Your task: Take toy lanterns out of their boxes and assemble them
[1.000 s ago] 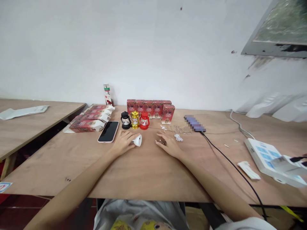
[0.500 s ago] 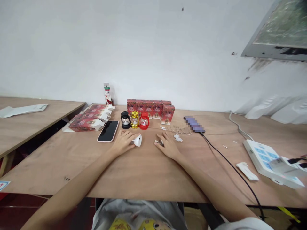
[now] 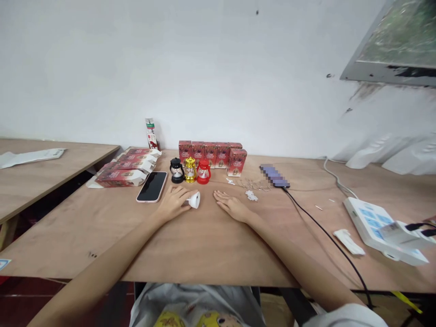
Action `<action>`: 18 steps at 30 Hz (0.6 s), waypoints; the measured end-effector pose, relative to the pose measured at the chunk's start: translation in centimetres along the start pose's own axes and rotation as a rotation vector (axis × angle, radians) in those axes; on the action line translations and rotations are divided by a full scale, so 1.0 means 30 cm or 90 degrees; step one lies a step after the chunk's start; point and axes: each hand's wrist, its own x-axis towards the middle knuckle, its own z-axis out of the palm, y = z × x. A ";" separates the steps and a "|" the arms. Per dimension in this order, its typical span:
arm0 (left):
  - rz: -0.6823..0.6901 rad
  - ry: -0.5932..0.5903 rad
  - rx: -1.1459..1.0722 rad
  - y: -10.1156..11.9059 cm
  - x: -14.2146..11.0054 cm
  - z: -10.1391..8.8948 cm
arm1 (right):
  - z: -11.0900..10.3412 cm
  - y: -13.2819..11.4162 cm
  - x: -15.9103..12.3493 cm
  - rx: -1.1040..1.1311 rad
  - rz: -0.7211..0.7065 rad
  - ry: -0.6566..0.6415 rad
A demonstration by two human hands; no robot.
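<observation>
My left hand (image 3: 174,202) rests on the table, its fingers closed on a small white funnel-shaped plastic piece (image 3: 195,200) whose round end faces right. To the right, my right hand (image 3: 231,205) lies palm down with its fingers stretched out together; what is under the palm is hidden. Behind the hands stand three small lanterns: a black one (image 3: 176,171), a gold one (image 3: 190,170) and a red one (image 3: 203,172). Beyond my right fingers are small white plastic pieces (image 3: 251,195) and several thin wire bits (image 3: 252,184).
Red printed boxes (image 3: 211,155) stand in a row near the wall, and flattened open boxes (image 3: 119,176) lie at left. A phone (image 3: 151,187) lies by my left hand. At right are a second phone (image 3: 274,176) on a black cable and a white power strip (image 3: 371,222).
My right hand has shifted slightly left and flattened over the small round pieces that showed beside its fingers, which are now out of sight. My left hand keeps its hold.
</observation>
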 end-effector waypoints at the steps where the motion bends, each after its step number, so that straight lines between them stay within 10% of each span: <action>1: 0.000 -0.005 -0.003 0.001 0.001 -0.001 | -0.002 0.004 0.001 0.002 0.009 0.002; 18: 0.003 -0.019 -0.012 -0.009 0.000 0.005 | -0.019 0.016 0.015 0.018 0.103 0.088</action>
